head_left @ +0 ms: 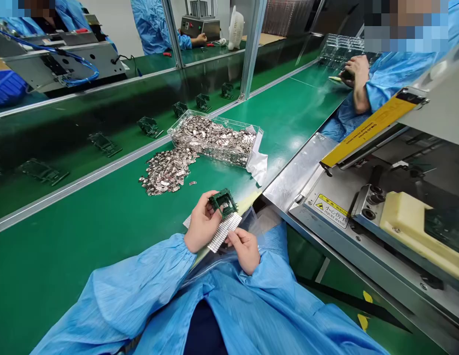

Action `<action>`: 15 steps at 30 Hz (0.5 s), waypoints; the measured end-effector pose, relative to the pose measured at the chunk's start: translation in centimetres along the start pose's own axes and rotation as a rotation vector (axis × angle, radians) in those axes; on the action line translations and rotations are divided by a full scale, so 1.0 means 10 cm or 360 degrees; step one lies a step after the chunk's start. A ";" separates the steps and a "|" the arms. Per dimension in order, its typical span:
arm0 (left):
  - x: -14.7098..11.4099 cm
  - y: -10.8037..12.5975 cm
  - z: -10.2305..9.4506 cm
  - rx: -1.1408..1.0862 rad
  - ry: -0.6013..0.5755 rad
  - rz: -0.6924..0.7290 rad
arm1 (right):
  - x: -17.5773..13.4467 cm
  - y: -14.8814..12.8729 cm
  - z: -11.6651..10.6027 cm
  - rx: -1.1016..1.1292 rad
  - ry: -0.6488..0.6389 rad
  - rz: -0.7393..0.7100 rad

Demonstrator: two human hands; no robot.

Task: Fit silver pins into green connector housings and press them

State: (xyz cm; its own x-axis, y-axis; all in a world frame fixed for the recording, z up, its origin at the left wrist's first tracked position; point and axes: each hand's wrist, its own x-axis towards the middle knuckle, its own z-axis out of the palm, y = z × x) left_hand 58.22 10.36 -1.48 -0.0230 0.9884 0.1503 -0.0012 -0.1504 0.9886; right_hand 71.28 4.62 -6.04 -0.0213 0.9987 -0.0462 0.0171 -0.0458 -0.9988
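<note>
Left hand (204, 224) gripped a green frame (230, 196); right hand (246, 250) pinched at a silvery sheet (223, 233), its hold unclear to me.

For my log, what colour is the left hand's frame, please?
The frame is dark green, clearest in the head view.

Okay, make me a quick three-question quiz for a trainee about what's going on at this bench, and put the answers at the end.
1. Multiple choice: what does the camera wearer's left hand hold?
A) a blue plastic bin
B) a dark green openwork plastic frame
C) a white fan

2. True or false: some of the small silvery metal pieces lie heaped outside the clear rectangular plastic tray.

3. Fill in the missing word: the yellow-and-white warning label to the right reads "____ HAND".

Key: 1. B; 2. True; 3. INJURE
</note>
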 end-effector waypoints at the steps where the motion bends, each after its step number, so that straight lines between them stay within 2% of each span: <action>1: -0.01 0.00 0.00 -0.0016 -0.0007 -0.0015 | -0.01 0.01 0.00 -0.0027 0.0020 -0.0032; 6: -0.02 -0.02 0.00 -0.0078 -0.0016 -0.0070 | -0.03 0.10 0.00 -0.0207 0.0013 -0.0158; 12: -0.01 -0.03 0.00 -0.0159 0.0000 -0.0127 | 0.03 0.24 -0.19 -0.0465 -0.0352 -0.0073; 15: -0.01 -0.02 0.00 -0.0218 -0.0001 -0.0110 | 0.07 0.17 -0.33 -0.0595 -0.0439 -0.0015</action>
State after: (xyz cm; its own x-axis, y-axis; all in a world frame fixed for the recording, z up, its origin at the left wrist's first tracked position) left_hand 58.19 10.28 -1.74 -0.0178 0.9965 0.0817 -0.1389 -0.0834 0.9868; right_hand 74.63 5.34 -7.72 -0.2871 0.9536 -0.0906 0.3741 0.0246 -0.9270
